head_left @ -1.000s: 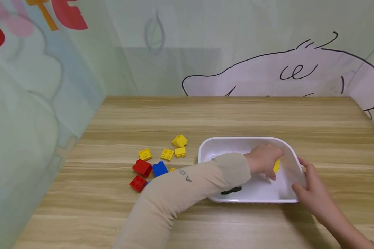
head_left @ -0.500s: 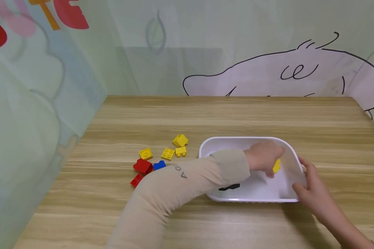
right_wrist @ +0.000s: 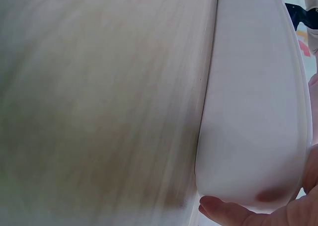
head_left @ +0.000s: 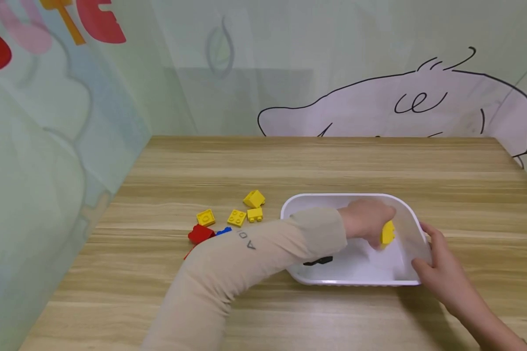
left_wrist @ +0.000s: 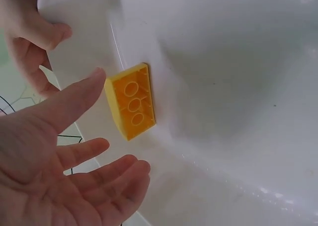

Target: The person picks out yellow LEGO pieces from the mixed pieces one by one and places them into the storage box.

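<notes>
Since the frame half a second back, the brick (head_left: 387, 234) has edged out from under my left hand (head_left: 368, 222) and shows more of its side, while my left sleeve (head_left: 246, 258) has slid a little away from the bin's right end and my right hand has stayed put. The brick is inside the bin (head_left: 355, 282), in its right half, between my left hand and the end wall. Its long side runs roughly along that wall, slightly askew, with its hollow underside turned toward my left wrist. My left hand is much the nearer: its fingers are spread and released, thumb tip close by the brick's edge, though I can't tell whether they touch or whether the brick sits fully on the bin's floor. My right hand (head_left: 439, 261) grasps the bin's right end, thumb at the near corner and fingers round the outside, so the wall stands between it and the brick. Loose bricks (head_left: 236, 218) lie left of the bin.
</notes>
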Tool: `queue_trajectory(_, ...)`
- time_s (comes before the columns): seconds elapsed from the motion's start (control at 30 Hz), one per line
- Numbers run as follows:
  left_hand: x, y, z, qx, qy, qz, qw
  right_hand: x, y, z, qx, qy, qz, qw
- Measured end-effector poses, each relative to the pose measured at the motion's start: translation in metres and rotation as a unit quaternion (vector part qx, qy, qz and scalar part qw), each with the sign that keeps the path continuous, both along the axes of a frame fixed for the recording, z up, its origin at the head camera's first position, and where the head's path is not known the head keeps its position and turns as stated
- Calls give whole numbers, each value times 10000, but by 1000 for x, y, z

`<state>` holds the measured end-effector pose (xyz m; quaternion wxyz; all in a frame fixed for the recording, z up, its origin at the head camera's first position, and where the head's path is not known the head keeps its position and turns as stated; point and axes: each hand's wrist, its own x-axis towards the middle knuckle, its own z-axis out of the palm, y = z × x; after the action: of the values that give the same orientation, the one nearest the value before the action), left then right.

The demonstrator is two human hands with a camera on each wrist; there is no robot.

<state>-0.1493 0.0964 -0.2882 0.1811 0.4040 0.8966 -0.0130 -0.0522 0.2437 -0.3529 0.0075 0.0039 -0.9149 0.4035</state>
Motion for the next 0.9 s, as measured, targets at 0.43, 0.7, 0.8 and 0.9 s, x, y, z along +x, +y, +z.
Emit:
queue_trajectory(0.43,0,-14,4,-256,-135,67,9996,-1,0,2,20,-194,29,9998)
queue_trajectory(0.7,-1,-20,-2,-329,49,-32,9994,0,0,1,-19,-76,27,10000)
queue_trajectory(0.8,-1,-22,-3,-289,14,3,9996,0,0,1,-28,-79,33,10000)
queue_trajectory(0.9,-1,-24,-1,-152,-9,14,9999,0,0,2,-18,-116,29,9999)
